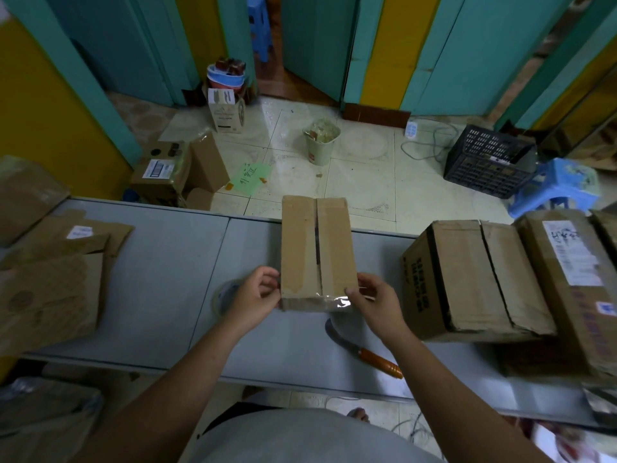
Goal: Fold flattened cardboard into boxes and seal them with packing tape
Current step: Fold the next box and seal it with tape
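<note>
- I am holding the small box [315, 248] near the middle of the grey table [167, 279], its two top flaps folded shut and meeting along a dark centre seam [317, 252] that has no fresh tape over most of its length.
- I am laying a clear tape strip [334, 300] across the near end of the box; it is catching the light there.
- My left hand [253, 294] is gripping the near left corner, fingers curled around the edge.
- My right hand [374, 304] is gripping the near right corner, thumb pressing the strip down.
- I judge I am in the sealing step, with the folding of this box done.
- Next I am expecting to need the tape roll [224, 295], lying just behind my left hand, to run a length along the seam.
- The knife [367, 354] is lying close by, between my forearms, ready for cutting.
- Flattened cardboard [50, 289] is waiting on my left; a larger box [467, 279] is standing on my right.
</note>
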The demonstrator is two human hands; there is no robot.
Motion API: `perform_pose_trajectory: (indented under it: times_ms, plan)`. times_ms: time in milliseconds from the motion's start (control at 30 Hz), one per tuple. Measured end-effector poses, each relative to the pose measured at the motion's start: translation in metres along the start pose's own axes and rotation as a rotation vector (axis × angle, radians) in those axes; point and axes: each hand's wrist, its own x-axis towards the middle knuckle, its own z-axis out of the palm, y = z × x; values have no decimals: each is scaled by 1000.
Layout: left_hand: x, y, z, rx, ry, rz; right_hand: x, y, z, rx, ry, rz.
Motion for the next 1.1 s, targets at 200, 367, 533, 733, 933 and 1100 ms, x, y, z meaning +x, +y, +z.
perform_pose_trajectory:
  times_ms: [200, 367, 533, 733, 933, 1100]
  plan:
    - [3, -1, -17, 269, 73, 107, 1, 2, -8, -69, -22, -69]
    - [-3, 23, -1, 566, 13, 595, 10, -6, -10, -482, -75, -500]
    - [1, 33, 26, 804, -119, 789, 18, -8, 1, -695, -149, -650]
    - [1, 22, 18, 781, -116, 884, 17, 3, 1, -701, -100, -735]
    - [-3, 5, 0, 697, -162, 825, 10, 15, -16, -617, -227, -690]
    - [-4, 6, 2, 729, -136, 884, 6, 13, -11, -583, -193, -676]
